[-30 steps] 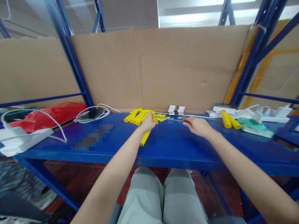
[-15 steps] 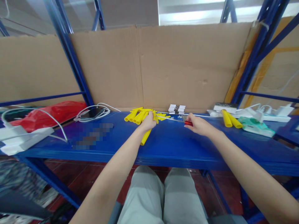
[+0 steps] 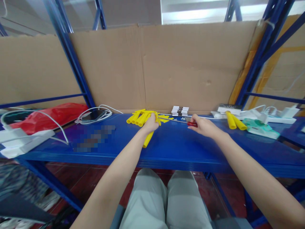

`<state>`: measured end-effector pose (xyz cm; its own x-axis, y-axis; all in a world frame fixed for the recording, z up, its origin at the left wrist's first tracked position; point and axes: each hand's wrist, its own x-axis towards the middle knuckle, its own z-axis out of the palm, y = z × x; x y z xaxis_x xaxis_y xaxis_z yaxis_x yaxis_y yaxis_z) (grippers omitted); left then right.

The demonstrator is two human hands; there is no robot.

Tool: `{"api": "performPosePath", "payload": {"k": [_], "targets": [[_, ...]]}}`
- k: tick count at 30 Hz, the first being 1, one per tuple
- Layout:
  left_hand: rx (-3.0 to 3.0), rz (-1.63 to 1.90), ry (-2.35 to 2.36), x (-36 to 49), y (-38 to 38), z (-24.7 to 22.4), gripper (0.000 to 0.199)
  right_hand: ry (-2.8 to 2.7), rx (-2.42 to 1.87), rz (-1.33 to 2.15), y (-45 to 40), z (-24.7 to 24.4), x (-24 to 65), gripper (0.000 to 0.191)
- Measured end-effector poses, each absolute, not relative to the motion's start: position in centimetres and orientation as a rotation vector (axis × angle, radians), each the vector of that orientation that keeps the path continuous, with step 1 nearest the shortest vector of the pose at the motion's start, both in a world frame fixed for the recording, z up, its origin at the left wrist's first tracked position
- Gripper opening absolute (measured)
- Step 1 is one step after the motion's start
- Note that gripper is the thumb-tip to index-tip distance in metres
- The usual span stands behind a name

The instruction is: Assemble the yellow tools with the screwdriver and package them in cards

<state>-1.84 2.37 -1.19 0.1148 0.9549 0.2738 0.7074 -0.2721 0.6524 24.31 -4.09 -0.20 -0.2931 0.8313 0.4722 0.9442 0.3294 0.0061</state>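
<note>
My left hand (image 3: 150, 123) is closed around a yellow tube (image 3: 148, 140), whose lower end sticks out below the hand toward the front edge. Beside it, to the left, lie several more yellow tubes (image 3: 139, 118) in a bunch. My right hand (image 3: 201, 124) grips a red-handled tool with a long thin metal shaft (image 3: 177, 120). That shaft runs left toward my left hand; its tip is too small to make out. Small yellow pieces (image 3: 165, 119) lie just right of my left hand. Behind the tool sits a stack of small white pieces (image 3: 180, 110).
Two yellow tubes (image 3: 234, 121) lean on a white box (image 3: 230, 109) at the right, near a green-and-white packet (image 3: 260, 128). A coiled white cable (image 3: 95, 114), a red bag (image 3: 54, 118) and a white power strip (image 3: 26, 143) occupy the left. Cardboard (image 3: 166, 70) stands behind the blue table (image 3: 181, 149).
Both hands stay in nearly the same place. The tool's shaft has turned slightly and looks darker now. The view has shifted a little.
</note>
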Motion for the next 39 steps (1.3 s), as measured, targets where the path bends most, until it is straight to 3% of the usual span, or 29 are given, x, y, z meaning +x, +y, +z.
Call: {"api": "performPosePath", "payload": {"k": [3,6,20,27,35,39], "targets": [[2.036,0.95,1.618,-1.82,2.31,-1.19,0.033,-2.175,-1.558,-0.519,-4.13,-0.16,24.41,0.011],[2.037,0.948,1.616,-1.87,2.3,-1.21,0.035,-2.176,-1.538,-0.578,-4.37,0.0,24.41,0.016],[2.057,0.899,1.652,-1.78,1.82,-0.87,0.038,-2.178,-1.511,-0.622,-4.19,-0.13,24.65,0.015],[2.061,0.907,1.648,-1.84,1.89,-0.92,0.038,-2.23,-1.507,-0.455,-4.43,0.01,24.42,0.021],[2.107,0.865,1.676,-1.67,1.69,-0.78,0.034,-2.168,-1.491,-0.641,-3.89,-0.23,24.72,0.009],[2.092,0.884,1.657,-1.65,1.65,-0.84,0.038,-2.188,-1.445,-0.653,-4.06,-0.17,24.76,0.015]]}}
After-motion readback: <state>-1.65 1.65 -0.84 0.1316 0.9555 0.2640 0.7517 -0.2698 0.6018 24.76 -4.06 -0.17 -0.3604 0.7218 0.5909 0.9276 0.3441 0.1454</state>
